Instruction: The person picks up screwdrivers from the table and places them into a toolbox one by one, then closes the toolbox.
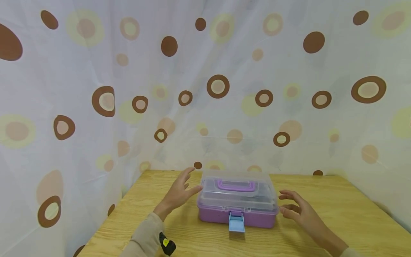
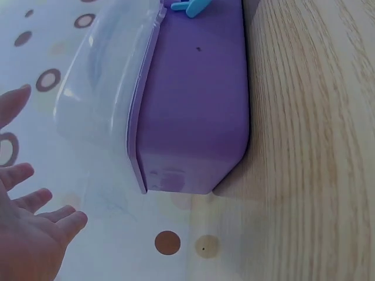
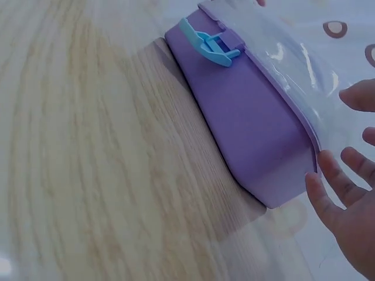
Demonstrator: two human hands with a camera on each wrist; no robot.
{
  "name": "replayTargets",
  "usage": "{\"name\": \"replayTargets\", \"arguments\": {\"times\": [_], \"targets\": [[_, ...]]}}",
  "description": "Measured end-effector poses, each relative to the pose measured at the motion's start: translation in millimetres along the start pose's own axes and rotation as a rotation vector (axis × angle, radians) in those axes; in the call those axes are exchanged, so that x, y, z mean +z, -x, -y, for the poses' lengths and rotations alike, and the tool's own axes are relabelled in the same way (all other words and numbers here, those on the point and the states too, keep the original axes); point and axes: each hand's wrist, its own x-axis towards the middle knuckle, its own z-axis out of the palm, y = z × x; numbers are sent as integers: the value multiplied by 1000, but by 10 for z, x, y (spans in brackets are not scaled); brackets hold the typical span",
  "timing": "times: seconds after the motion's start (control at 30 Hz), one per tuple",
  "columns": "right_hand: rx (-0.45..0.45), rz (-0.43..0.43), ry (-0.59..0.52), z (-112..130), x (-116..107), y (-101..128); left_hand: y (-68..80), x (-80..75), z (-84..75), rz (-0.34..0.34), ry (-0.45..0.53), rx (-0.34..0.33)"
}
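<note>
A purple storage box point(image 1: 215, 215) with a clear plastic lid point(image 1: 212, 200) stands on the wooden table. Its purple carrying handle point(image 1: 236, 187) lies folded down on the lid. On the front, the light blue latch point(image 1: 236, 224) is flipped out and hangs downward. My left hand point(image 1: 178, 192) is beside the box's left end, fingers extended and holding nothing. In the left wrist view, that hand point(image 2: 35, 228) is apart from the clear lid. At the right end, my right hand point(image 1: 300, 210) has its fingers loosely bent, and in the right wrist view its fingertips point(image 3: 313, 181) are right at the box's edge.
The wooden table point(image 1: 321, 200) extends to both sides of the box. A white curtain point(image 1: 237, 117) with brown and yellow circles hangs behind it and along the sides. A black strap with a yellow mark point(image 1: 167, 244) is on the left wrist.
</note>
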Motion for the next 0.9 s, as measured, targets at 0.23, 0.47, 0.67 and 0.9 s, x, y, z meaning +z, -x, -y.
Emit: {"name": "replayTargets", "arguments": {"times": [0.23, 0.47, 0.67, 0.9], "targets": [[-129, -88, 32, 88, 151, 33, -49, 62, -233, 100, -252, 162], [-130, -16, 74, 122, 370, 57, -93, 186, -352, 204, -402, 304], [-197, 122, 106, 122, 504, 72, -111, 279, -421, 249, -530, 424], [-136, 267, 125, 123, 703, 28, -146, 390, -514, 301, -688, 516]]}}
